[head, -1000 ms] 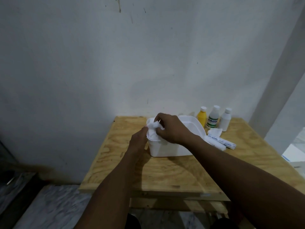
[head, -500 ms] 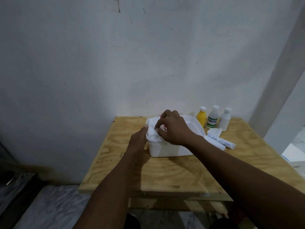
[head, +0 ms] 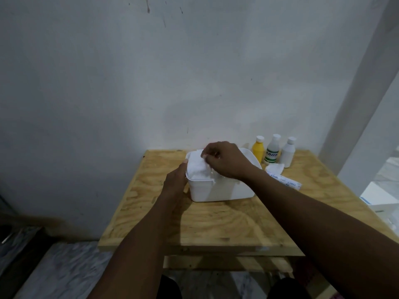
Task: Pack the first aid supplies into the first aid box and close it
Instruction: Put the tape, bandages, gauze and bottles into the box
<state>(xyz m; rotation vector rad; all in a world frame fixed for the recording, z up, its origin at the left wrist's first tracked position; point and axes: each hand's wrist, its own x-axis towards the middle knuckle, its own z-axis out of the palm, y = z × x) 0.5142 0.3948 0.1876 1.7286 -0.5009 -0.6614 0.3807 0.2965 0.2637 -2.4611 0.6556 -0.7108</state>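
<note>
Plywood tabletop (head: 216, 223) against a pale, scuffed wall (head: 151, 72) carries everything in view. Near the table's back edge sits the white first aid box (head: 218, 190), lid off and open at the top. White wadding or gauze (head: 199, 168) fills its left end, rising just above the rim. The right hand (head: 226, 161) is over the box, fingers curled and pinched on the upper edge of that white material. The left hand (head: 176, 180) is against the box's left wall with the thumb up at the rim, touching the wadding; whether its other fingers grip the wall cannot be told from this angle.

Just to the right of the box lies a white printed tube or roll (head: 287, 182), partly hidden by the right forearm, and beside it a small white gauze pad (head: 275, 168). Behind these, by the wall, 3 bottles stand upright in a row: a yellow bottle (head: 258, 149), a white bottle with a green label (head: 272, 150), and a plain white bottle (head: 288, 152), all capped in white. At the far right edge, off the table, a white box-like object (head: 381, 196) is partly in view.
</note>
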